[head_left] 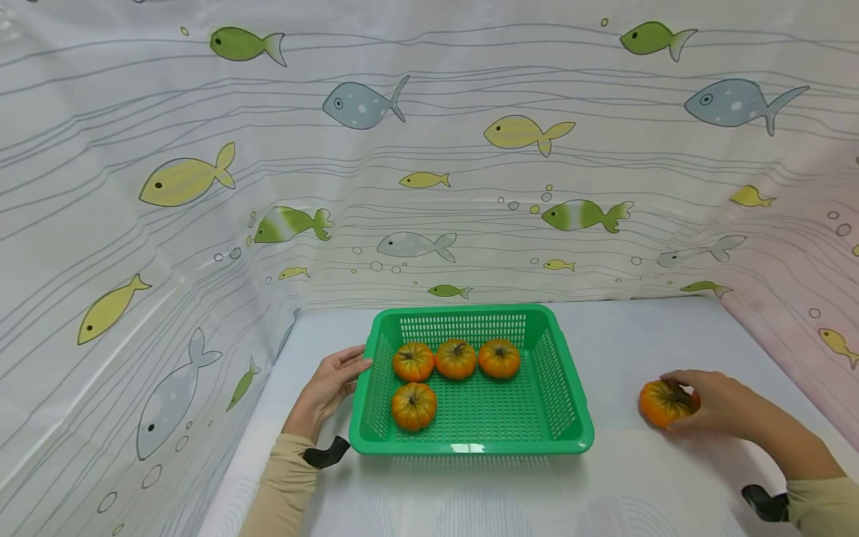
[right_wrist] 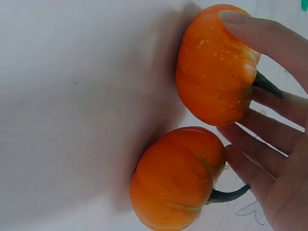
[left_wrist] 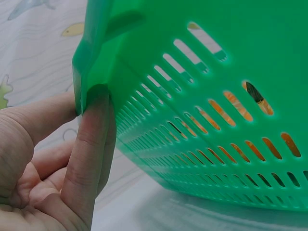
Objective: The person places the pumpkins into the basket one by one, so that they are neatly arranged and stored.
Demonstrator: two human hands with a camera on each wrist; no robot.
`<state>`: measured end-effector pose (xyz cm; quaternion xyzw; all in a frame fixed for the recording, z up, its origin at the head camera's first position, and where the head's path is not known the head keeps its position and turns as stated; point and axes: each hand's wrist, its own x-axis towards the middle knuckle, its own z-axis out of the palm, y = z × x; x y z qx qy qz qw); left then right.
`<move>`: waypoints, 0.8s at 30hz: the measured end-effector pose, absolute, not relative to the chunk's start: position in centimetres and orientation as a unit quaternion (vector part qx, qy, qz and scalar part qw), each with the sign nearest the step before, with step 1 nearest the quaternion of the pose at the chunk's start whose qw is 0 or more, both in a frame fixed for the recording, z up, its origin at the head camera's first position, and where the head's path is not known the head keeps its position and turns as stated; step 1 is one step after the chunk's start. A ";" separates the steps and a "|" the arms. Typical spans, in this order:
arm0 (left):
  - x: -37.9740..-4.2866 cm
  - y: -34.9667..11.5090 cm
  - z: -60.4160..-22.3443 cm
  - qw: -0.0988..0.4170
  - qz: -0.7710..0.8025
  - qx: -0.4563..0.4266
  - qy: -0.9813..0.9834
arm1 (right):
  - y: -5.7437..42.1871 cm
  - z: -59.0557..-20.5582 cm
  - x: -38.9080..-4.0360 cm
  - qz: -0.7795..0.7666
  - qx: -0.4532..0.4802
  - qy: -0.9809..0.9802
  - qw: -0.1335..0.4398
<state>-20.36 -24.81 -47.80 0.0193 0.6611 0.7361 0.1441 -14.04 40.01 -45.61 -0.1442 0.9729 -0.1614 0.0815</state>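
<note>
Tabletop below, right fingers curl round 1 pumpkin.

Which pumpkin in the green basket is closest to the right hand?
The pumpkin at the right end of the green basket's back row; the other three pumpkins inside sit farther left, farther from the right hand.

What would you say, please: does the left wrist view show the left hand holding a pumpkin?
No, the left hand grips the green basket by its rim.
</note>
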 end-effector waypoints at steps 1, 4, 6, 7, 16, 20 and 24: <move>-20.4 -24.8 -47.8 0.144 0.735 0.019 0.662 | 40.0 -45.6 -14.0 -0.163 -0.146 0.973 0.078; -20.4 -24.8 -47.8 0.141 0.735 0.014 0.663 | 39.8 -45.7 -13.9 -0.165 -0.153 0.972 0.066; -20.4 -24.8 -47.8 0.143 0.733 0.016 0.665 | 39.6 -45.7 -13.8 -0.165 -0.158 0.972 0.056; -20.3 -24.8 -47.8 0.143 0.733 0.015 0.665 | 39.6 -45.7 -13.8 -0.165 -0.158 0.972 0.052; -20.3 -24.7 -47.7 0.143 0.738 0.011 0.659 | 38.9 -45.4 -14.0 -0.180 -0.157 0.970 0.038; -20.3 -24.8 -47.7 0.143 0.735 0.015 0.662 | 38.4 -45.2 -14.1 -0.200 -0.170 0.965 0.024; -20.3 -24.8 -47.8 0.142 0.735 0.015 0.663 | 37.8 -44.8 -14.2 -0.222 -0.181 0.958 0.015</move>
